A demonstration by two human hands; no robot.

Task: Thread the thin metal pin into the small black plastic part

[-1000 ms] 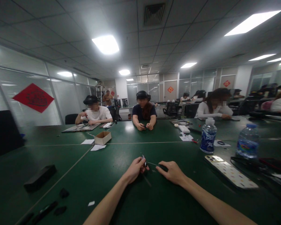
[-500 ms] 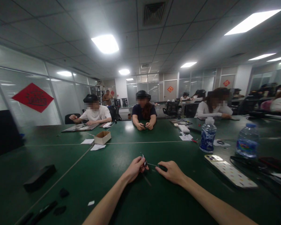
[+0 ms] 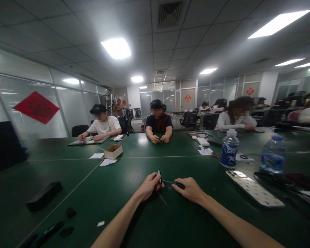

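Above the green table (image 3: 134, 220), my left hand (image 3: 149, 186) is closed on a small dark and light piece (image 3: 160, 178), pinched upright between thumb and fingers. Its exact kind is too small to make out. My right hand (image 3: 188, 189) is wrapped round the dark handle of a screwdriver (image 3: 179, 185). The thin metal shaft points left, and its tip meets or nearly meets the small piece; I cannot tell which. Both forearms rest low over the table.
At right lie a patterned phone (image 3: 255, 189) and two bottles, a blue-labelled bottle (image 3: 229, 150) and a blue-capped bottle (image 3: 273, 155). A cardboard box (image 3: 113, 152) stands ahead left. A black block (image 3: 44, 196) and several dark pieces lie left. Co-workers sit across the table.
My hands stay nearly in place; the small piece has tilted slightly. The co-worker at left has lowered a hand to the board on the table.
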